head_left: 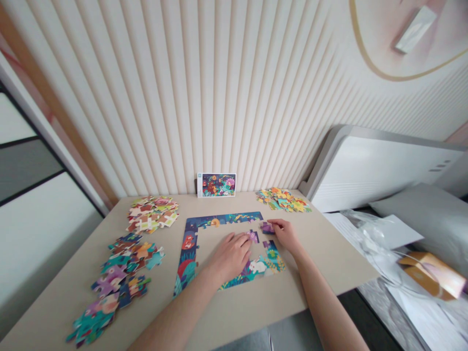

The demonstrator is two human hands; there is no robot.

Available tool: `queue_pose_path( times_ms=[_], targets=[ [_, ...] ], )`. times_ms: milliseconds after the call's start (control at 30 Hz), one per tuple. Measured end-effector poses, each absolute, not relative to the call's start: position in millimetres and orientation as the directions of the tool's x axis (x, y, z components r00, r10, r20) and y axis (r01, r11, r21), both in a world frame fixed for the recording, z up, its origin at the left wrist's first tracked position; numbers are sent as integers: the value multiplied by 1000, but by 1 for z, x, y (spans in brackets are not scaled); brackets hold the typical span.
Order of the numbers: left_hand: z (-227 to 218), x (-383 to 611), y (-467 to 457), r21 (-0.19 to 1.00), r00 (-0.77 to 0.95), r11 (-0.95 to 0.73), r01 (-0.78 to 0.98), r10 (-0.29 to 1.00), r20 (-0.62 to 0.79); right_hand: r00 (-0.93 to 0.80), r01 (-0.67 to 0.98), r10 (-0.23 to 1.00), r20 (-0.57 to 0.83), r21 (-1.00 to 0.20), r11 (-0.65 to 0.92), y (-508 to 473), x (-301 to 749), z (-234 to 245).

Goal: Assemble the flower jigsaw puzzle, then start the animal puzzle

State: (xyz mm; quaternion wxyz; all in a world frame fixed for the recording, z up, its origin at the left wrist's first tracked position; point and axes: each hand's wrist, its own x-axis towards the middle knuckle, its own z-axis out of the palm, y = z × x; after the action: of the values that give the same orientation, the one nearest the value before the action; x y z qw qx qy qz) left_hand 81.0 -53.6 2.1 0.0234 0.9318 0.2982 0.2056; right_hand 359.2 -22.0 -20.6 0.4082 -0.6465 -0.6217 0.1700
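A partly assembled jigsaw puzzle [190,243] lies on the beige table [329,253], its frame built along the top, left and bottom. My left hand [231,254] rests flat inside the frame, fingers stretched toward a purple piece [253,237]. At the puzzle's right edge my right hand [285,233] pinches a dark purple piece [267,227]. The bottom right section shows a white rabbit [258,266].
Piles of loose pieces lie at back left [152,213], front left [120,273] and back right [283,200]. The reference picture card [216,185] leans on the ribbed wall. To the right of the table are a white appliance [380,170], plastic wrap and a brown box [431,275].
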Motion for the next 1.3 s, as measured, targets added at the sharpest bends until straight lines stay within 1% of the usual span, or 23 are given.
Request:
queue_pose_path(
  times_ms=[200, 267, 333, 400, 500, 600, 667, 900, 1000, 1167, 1300],
  targets=[
    [3, 81, -54, 177, 737, -822, 542, 565, 371, -49, 688, 920, 389, -655, 313, -26, 351, -12],
    [3, 81, -54, 177, 738, -821, 542, 566, 368, -72, 694, 908, 413, -633, 343, -27, 348, -11],
    [4, 81, -54, 175, 737, -820, 546, 569, 365, -25, 727, 915, 403, -621, 294, -27, 348, -11],
    [5, 81, -54, 174, 736, -818, 548, 570, 365, 32, 770, 935, 353, -605, 202, -28, 350, -11],
    [7, 80, -55, 170, 737, -820, 547, 568, 366, 11, 826, 965, 264, -547, 140, -30, 354, -11],
    [9, 81, -56, 167, 735, -818, 551, 570, 367, -38, 855, 976, 212, -498, 142, -32, 355, -10],
    [9, 81, -56, 167, 733, -816, 554, 573, 365, -36, 858, 979, 201, -495, 134, -33, 355, -10],
    [8, 82, -56, 169, 721, -809, 563, 581, 378, -80, 797, 977, 198, -576, 183, -28, 354, -15],
    [7, 82, -55, 169, 708, -797, 580, 596, 379, -106, 782, 974, 200, -588, 206, -25, 353, -14],
    [6, 82, -55, 173, 695, -786, 594, 609, 383, -164, 807, 962, 218, -531, 258, -20, 352, -13],
    [7, 82, -55, 168, 698, -789, 591, 604, 385, -180, 829, 958, 222, -490, 269, -20, 352, -14]
  ],
)
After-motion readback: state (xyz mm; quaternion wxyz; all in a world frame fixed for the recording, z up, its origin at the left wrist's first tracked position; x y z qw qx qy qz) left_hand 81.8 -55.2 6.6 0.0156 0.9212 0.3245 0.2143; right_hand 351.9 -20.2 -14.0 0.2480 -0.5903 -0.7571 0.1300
